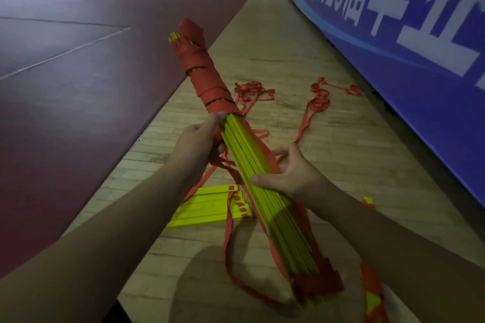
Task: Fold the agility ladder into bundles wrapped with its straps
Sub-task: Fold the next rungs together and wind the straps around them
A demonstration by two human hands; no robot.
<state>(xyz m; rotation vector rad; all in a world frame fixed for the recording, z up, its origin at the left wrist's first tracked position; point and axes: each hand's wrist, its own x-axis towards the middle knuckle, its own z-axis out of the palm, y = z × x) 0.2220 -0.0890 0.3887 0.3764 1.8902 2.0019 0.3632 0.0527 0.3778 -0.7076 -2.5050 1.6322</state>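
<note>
A long bundle of yellow ladder rungs [252, 155] is held above the floor, pointing away from me. Its far half is wrapped in red strap [202, 68]; the near half is bare yellow, with red strap ends at the near tip. My left hand [199, 141] grips the bundle where the wrapping ends. My right hand [288, 176] holds the bare rungs from the right, thumb across the top. Loose red strap [228, 231] hangs down from the bundle in a loop. A second stack of yellow rungs [207, 207] lies on the floor beneath.
Tangled red straps [252, 92] and more red straps [320, 99] lie on the wooden floor strip [288, 42] ahead. A blue banner wall [393, 34] runs along the right. Dark red court flooring [78, 73] spreads to the left. Another rung end [372, 294] shows at lower right.
</note>
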